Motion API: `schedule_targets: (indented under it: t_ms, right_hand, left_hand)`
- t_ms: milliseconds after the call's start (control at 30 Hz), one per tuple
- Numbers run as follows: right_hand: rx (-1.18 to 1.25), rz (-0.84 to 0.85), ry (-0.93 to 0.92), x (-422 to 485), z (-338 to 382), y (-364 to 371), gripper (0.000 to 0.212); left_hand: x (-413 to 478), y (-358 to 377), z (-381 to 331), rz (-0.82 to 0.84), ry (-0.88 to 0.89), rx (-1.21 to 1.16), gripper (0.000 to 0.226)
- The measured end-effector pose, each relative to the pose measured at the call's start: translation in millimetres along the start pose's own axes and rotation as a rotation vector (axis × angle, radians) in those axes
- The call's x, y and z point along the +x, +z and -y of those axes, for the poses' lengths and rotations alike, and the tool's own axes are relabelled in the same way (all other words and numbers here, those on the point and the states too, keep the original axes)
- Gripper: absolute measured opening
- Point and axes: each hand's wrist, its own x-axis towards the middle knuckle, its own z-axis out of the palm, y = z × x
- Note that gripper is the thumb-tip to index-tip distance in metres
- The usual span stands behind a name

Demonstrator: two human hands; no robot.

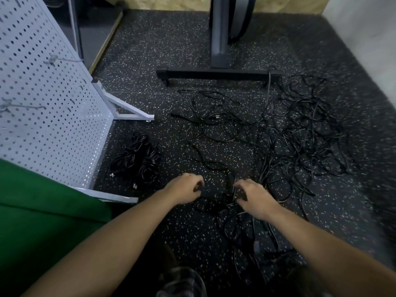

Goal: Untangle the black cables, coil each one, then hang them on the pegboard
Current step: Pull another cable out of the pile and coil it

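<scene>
Head: open floor (171,146) between coiled cables (137,159), tangle (300,136).

A tangle of black cables (300,133) sprawls flat across the centre and right of the frame. The thin strands loop over one another, densest at the right, and a trail runs down to the lower centre. Well left of it, coiled cables (137,161) lie bundled together, metal plug ends showing at their lower edge. They sit just beside the foot of the white pegboard (42,103), which stands at the left of the frame.
</scene>
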Motion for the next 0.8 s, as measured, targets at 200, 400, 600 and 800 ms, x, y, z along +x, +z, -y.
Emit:
schedule_targets:
  t_ms: [200,400,600,800]
  right_hand:
    - [-0.023,0.04,0.03,-3,-33,23,0.05]
    - [-0.002,0.03,0.057,6,-47,38,0.043]
    - [0.018,0.003,0.072,6,-51,38,0.038]
    - [0.1,-0.117,0.036,-2,-33,-12,0.039]
  left_hand:
    - [35,43,-39,0.11,0.122,0.042,0.041]
    - [52,85,-52,0.124,0.093,0.171,0.047]
    - [51,77,-53,-0.035,0.113,0.037,0.021]
    - [40,7,-72,-0.159,0.116,-0.334,0.006]
